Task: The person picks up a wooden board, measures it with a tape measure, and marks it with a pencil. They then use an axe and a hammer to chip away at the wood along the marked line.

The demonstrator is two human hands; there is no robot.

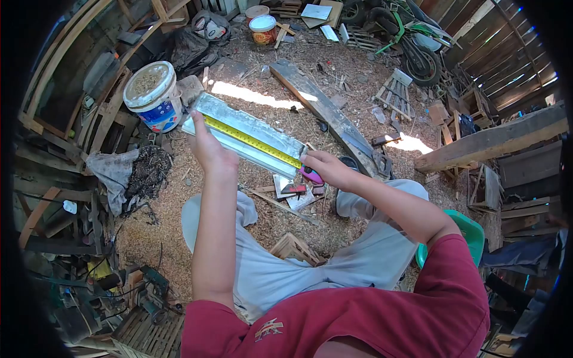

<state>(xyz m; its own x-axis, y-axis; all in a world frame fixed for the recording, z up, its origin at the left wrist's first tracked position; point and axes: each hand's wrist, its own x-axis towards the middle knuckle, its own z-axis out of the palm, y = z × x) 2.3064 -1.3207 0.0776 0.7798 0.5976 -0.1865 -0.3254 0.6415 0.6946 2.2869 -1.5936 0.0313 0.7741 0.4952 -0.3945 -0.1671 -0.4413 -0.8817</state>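
A pale grey-white flat piece [239, 119], like a board or metal profile with a ridged lower edge, slants in front of me above the floor. The yellow blade of a tape measure [256, 143] is stretched along its length. My left hand [210, 146] is closed round the piece's left end, with its fingertips at the tip of the blade. At the right end, my right hand [327, 169] is closed round the pink case of the tape measure, close against the piece. Below it, a red-and-silver tool [290, 188] lies on the floor.
A long plank with a handsaw [382, 164] on it lies ahead. To the left stands a white-and-blue bucket [154, 98]. A wooden beam [495, 137] juts in from the right, near a motorbike [418, 53]. A green basin [471, 235] sits beside my right leg. Wood shavings cover the ground.
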